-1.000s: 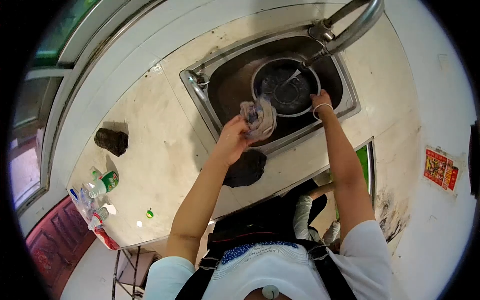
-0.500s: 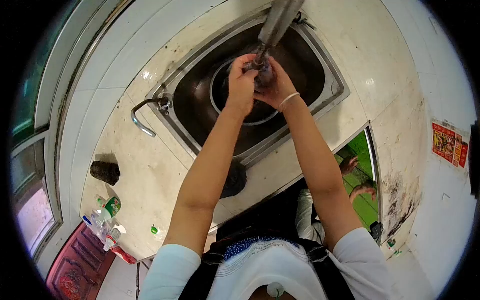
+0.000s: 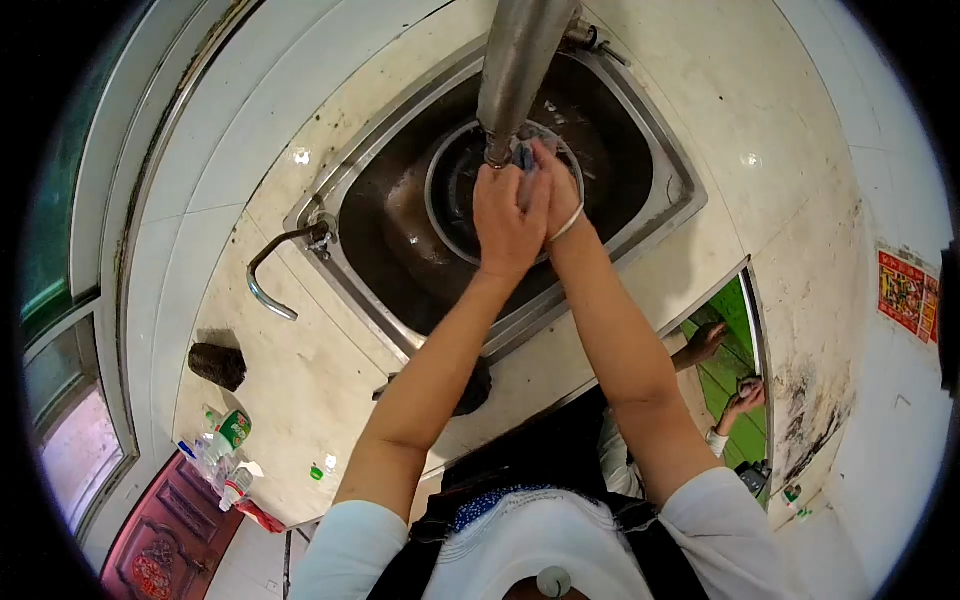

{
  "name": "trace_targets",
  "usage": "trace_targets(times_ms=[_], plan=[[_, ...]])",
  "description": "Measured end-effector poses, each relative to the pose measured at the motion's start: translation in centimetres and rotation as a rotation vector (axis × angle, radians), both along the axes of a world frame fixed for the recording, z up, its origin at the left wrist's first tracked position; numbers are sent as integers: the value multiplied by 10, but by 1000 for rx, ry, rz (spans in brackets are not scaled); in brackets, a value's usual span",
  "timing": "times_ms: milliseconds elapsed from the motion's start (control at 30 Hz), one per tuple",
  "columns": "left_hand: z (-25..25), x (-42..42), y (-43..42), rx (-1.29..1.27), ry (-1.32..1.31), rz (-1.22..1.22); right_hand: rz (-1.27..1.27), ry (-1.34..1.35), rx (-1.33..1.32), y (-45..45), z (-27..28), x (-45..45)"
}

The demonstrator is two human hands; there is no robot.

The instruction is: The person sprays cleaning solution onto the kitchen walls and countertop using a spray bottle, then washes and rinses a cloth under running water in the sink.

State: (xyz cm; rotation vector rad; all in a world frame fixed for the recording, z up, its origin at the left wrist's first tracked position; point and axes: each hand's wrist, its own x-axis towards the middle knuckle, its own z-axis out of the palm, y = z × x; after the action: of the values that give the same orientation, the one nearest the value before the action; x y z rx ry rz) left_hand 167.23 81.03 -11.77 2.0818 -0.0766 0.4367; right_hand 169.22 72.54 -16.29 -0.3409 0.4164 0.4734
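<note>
Both my hands are together over a round metal basin (image 3: 432, 205) in the sink (image 3: 350, 290), just below the thick faucet spout (image 3: 520, 75). My left hand (image 3: 508, 220) is closed, its back toward me, with the fingertips hidden. Pressed against it is my right hand (image 3: 562, 195), with a pale band around the wrist. Between and just beyond the hands shows a small wet blue-grey thing (image 3: 522, 155), perhaps cloth; its kind is unclear. The fingers close around it, and most of it is covered.
A curved thin tap (image 3: 265, 280) stands at the sink's left corner. On the left counter are a dark brown block (image 3: 217, 367), a green-labelled bottle (image 3: 234, 430) and other bottles. A black bundle (image 3: 472, 388) lies by the sink's front edge. Another person's hands (image 3: 742, 398) show over a green surface.
My hands have come closer together and slightly lower, the left now turned back-up beside the right. The view has shifted a little. The other person's hands have moved.
</note>
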Motion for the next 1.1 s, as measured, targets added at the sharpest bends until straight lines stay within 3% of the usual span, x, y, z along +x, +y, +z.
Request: trace_targets(times_ms=[67,100,133,200,267,300,333,367,400,467,500,533,600,633,733,767,800,867,933,1000,1067,1100], plan=[[-2,20,13,-168,246,1,-159,136,-51,24,34,-11],[-23,42,32,108,155,-52,-192,61,-177,30,58,-23],[-46,63,41,-194,338,23,-191,61,-179,31,62,-27],[-48,73,40,-80,276,93,-129,90,-120,31,67,-29],[-6,41,14,-44,123,68,-151,121,-45,22,60,-18],[11,25,2,-9,-25,45,-92,16,50,13,40,-12],[11,17,2,117,31,-109,-33,-86,145,7,33,-6],[11,4,-3,44,140,-137,37,-199,510,0,27,-4],[16,-4,-6,-32,245,-164,37,-199,510,0,32,-4],[7,3,-5,-73,267,-104,-30,201,69,0,42,-3],[1,8,-5,-114,296,-45,50,43,16,-2,9,-6],[-4,17,2,-118,297,-42,53,45,12,4,28,-11],[-17,48,28,34,224,19,-165,-29,-249,24,62,-26],[-22,62,34,261,165,62,-196,44,-453,35,61,-28],[2,34,12,34,73,150,-121,199,-549,33,66,-16],[-13,21,8,-35,69,-59,-94,-117,-494,27,32,-7],[8,2,-1,0,-72,-138,-64,66,-204,6,-21,3],[1,0,3,83,-100,-171,-86,204,-322,12,30,1],[5,31,15,-44,296,1,-158,211,-428,28,37,-11],[-22,46,21,1,323,-82,-233,212,-532,31,38,-11],[-16,29,1,-227,281,101,-214,115,-551,26,35,-1],[-5,11,4,19,149,-181,-216,113,-550,19,31,5]])
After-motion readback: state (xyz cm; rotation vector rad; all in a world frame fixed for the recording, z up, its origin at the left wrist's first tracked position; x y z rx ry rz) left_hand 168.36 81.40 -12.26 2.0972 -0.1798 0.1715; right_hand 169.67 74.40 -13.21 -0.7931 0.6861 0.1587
